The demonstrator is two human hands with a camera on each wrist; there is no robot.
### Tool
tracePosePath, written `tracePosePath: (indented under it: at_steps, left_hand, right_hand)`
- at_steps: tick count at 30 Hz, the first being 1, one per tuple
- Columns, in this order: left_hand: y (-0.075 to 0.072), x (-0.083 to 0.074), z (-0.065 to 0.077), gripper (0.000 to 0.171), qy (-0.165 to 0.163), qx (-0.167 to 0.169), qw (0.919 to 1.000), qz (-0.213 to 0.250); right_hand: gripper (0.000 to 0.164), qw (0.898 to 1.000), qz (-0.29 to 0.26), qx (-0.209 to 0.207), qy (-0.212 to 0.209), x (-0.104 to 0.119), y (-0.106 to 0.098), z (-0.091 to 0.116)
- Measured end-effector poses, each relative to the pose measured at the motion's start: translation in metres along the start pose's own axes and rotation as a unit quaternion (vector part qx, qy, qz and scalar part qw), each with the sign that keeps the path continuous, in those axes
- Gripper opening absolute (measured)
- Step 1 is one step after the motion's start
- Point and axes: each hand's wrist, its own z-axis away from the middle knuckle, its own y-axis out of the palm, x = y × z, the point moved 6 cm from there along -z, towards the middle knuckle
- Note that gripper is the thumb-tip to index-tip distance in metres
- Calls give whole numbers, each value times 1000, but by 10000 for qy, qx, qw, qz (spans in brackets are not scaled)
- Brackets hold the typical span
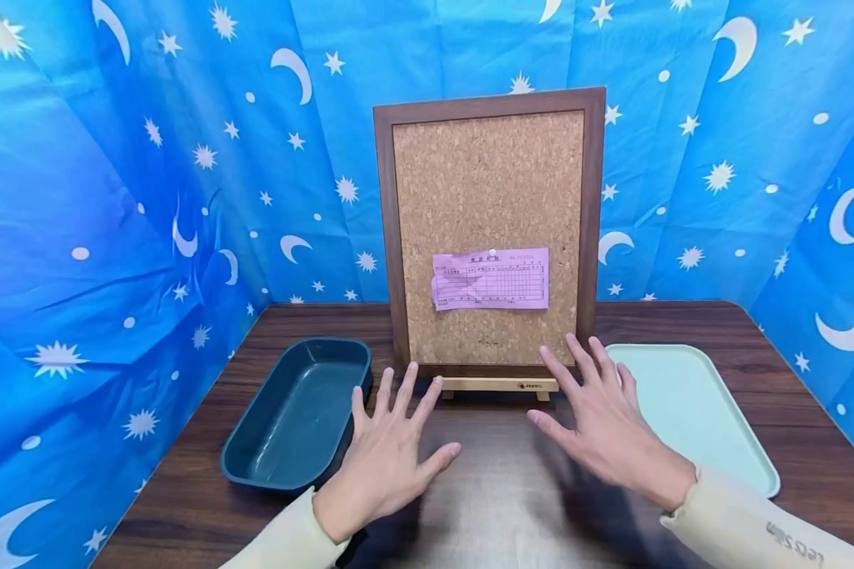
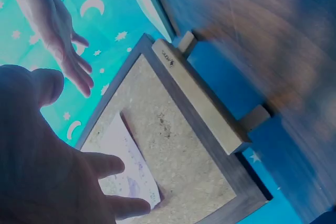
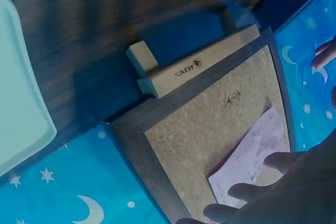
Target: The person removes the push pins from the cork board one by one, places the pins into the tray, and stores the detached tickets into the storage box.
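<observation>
Fingers spread, my left hand (image 1: 387, 454) hovers over the table between a dark teal basin and the cork board's foot, holding nothing. My right hand (image 1: 605, 427) is likewise spread and bare, in front of the board's lower right corner and overlapping the mint tray in the head view. Between and beyond them stands a brown-framed cork board (image 1: 487, 182) on a small wooden easel (image 1: 498, 385). A pink printed slip (image 1: 491, 280) hangs on the lower half of the cork, fixed by a white pushpin (image 1: 493, 253) at its top edge. Both wrist views show the slip (image 2: 126, 166) past the fingers.
The dark teal basin (image 1: 306, 411) sits at the left of the wood-grain table (image 1: 484, 506). A flat mint-green tray (image 1: 690, 411) lies at the right. Blue cloth (image 1: 313, 158) with moons and stars encloses the back and both sides.
</observation>
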Motion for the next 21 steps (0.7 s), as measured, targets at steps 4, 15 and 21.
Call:
tracePosePath:
  at_steps: [4, 15, 21]
  left_hand:
    - [-3, -1, -2, 83, -7, 43, 10000, -34]
    - [-23, -2, -14, 82, 47, -285, 9996, -34]
    - [-33, 0, -20, 82, -14, -355, 9993, -139]
  right_hand:
    - [76, 9999, -7, -88, -49, 1, -4, -3]
    - [73, 9997, 0, -234, -112, 2, -12, -9]
    - [74, 9996, -11, -260, -79, 2, -16, -12]
